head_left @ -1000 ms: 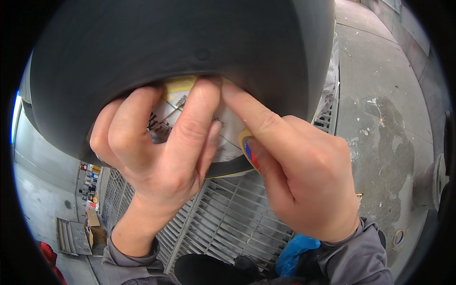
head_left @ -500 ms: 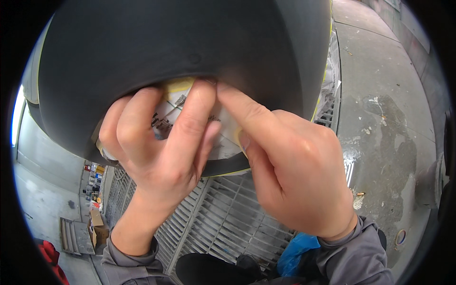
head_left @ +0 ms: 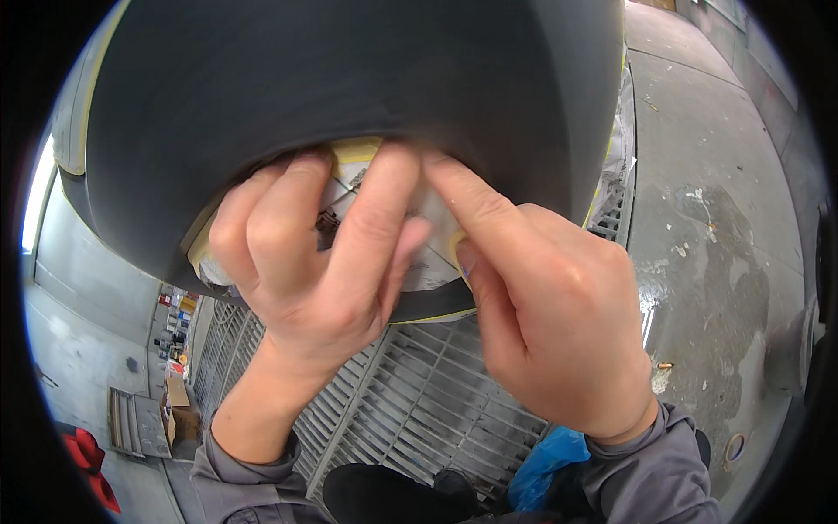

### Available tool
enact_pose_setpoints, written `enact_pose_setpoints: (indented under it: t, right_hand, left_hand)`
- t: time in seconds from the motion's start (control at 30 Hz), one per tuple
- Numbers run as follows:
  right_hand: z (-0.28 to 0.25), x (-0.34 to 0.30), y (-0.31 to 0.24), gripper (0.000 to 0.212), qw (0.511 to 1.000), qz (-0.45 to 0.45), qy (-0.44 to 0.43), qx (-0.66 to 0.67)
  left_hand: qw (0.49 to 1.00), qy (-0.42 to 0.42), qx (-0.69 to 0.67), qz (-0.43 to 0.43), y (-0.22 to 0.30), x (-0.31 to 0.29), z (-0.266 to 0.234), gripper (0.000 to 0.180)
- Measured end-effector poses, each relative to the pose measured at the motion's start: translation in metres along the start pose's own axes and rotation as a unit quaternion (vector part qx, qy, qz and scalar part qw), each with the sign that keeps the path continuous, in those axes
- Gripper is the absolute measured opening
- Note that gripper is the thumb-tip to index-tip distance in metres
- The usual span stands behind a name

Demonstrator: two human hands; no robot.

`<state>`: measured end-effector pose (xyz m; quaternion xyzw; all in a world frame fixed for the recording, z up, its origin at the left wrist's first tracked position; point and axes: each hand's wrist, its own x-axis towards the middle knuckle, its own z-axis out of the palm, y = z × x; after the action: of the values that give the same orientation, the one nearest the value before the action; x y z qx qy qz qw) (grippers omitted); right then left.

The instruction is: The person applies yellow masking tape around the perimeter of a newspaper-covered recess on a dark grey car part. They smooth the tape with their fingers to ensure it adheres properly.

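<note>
A large, curved dark grey panel [head_left: 349, 70] has a cut-out in its lower part. Inside that cut-out lies printed masking paper [head_left: 428, 271], edged with yellow masking tape [head_left: 356, 150]. My left hand [head_left: 314, 253] reaches over the paper with its fingers bent and apart, their tips at the upper rim of the cut-out and partly hidden. My right hand [head_left: 559, 306] points its index finger at the same rim, close beside my left index fingertip. Its thumb is apart from the index finger, at the paper's taped right side; the other fingers curl underneath. I see nothing gripped in either hand.
Below the panel is a metal floor grating [head_left: 419, 393]. A blue plastic bag [head_left: 546, 463] lies near my right forearm. On the wet concrete floor [head_left: 698, 288] at right is a tape roll [head_left: 735, 448]. A cardboard box [head_left: 182, 410] and a red object [head_left: 87, 463] are at left.
The panel and its cut-out appear slightly farther right and higher in view. Both hands' fingertips have shifted right with them, staying at the upper rim.
</note>
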<state>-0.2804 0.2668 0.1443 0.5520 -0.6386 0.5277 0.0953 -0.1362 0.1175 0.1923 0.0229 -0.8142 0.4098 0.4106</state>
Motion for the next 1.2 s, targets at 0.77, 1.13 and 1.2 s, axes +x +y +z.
enact_pose_setpoints:
  t: [0.77, 1.13, 1.2]
  right_hand:
    - [0.001, 0.004, 0.005, 0.040, 0.998, -0.006, 0.060, 0.024]
    - [-0.009, 0.009, 0.007, 0.040, 0.995, 0.026, 0.031, 0.093]
    - [-0.005, 0.007, 0.001, 0.041, 0.995, 0.028, 0.018, 0.089]
  left_hand:
    - [0.999, 0.032, -0.008, -0.015, 0.002, 0.001, 0.009, 0.031]
    - [0.987, 0.031, -0.037, -0.153, 0.003, -0.004, -0.011, 0.031]
    - [0.983, 0.001, -0.016, -0.183, -0.006, -0.025, -0.025, 0.032]
